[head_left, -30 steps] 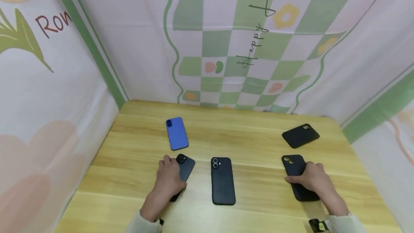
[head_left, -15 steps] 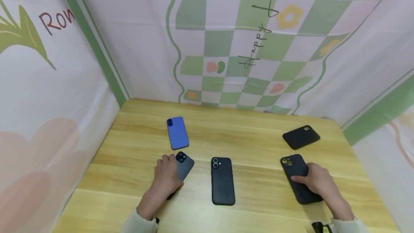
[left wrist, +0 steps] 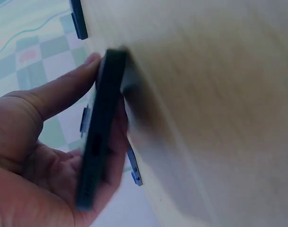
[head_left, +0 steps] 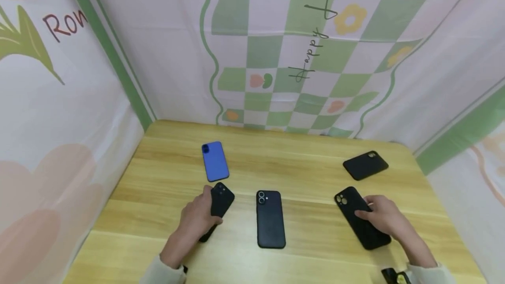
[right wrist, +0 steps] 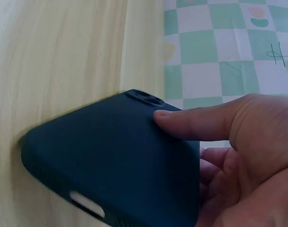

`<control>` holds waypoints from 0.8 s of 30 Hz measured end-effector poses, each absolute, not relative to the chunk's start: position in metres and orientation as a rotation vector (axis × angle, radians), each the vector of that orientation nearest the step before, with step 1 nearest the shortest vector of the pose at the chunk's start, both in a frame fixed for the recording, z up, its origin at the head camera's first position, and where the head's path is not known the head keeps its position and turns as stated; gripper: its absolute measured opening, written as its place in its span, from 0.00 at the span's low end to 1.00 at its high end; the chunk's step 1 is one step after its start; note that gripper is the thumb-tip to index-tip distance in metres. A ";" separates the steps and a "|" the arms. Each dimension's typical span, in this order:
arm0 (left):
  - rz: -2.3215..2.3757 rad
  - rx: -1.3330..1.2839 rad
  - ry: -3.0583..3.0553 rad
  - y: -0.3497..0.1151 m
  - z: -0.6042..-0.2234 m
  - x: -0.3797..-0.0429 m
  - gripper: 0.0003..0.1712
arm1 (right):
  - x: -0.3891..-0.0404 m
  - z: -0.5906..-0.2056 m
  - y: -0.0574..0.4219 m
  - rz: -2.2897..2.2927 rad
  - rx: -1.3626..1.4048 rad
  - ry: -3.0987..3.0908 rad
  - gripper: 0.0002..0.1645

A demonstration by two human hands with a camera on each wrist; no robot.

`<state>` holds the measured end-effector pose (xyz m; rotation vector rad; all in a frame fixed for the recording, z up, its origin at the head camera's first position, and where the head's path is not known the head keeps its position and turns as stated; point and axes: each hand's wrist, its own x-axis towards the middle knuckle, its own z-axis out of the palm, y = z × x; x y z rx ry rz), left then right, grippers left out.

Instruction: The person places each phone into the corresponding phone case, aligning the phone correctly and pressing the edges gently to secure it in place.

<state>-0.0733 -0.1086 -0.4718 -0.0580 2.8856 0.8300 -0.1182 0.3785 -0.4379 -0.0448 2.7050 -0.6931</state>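
Note:
My left hand (head_left: 194, 217) grips a dark phone (head_left: 222, 200) at the left of the table, thumb on one long edge and fingers round the other. The left wrist view shows that phone's bottom edge (left wrist: 99, 142) end-on, raised off the wood. On the right, my right hand (head_left: 383, 216) pinches a black phone case (head_left: 357, 220) by its long side. Its thumb lies flat on the back, below the camera cutouts, through which the wood shows. In the right wrist view the case (right wrist: 110, 146) is tilted, with a slot in its bottom edge.
Between the hands lies a phone with a black back (head_left: 270, 220) and two ringed lenses. A blue phone (head_left: 215, 162) lies behind my left hand, and another black phone case (head_left: 366, 165) at the back right. A printed curtain (head_left: 268, 51) rises behind the wooden table (head_left: 300, 165).
My left hand has drawn the phone slightly left and tilted it, so its back looks darker. The right hand has tilted the case up, its camera end swinging left.

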 end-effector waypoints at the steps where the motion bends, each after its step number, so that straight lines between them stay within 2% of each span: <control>1: 0.846 -0.050 2.883 -0.110 -0.472 -0.074 0.44 | -0.117 -0.438 0.377 -0.735 -0.036 2.687 0.12; 6: 0.965 0.008 2.870 -0.116 -0.471 -0.073 0.29 | -0.112 -0.435 0.369 -1.043 0.012 2.546 0.10; 16: 1.247 0.058 2.760 -0.120 -0.471 -0.069 0.16 | -0.112 -0.422 0.353 -1.355 0.052 2.426 0.14; 24: 1.437 0.032 2.764 -0.121 -0.467 -0.071 0.17 | -0.116 -0.415 0.338 -1.557 0.099 2.320 0.18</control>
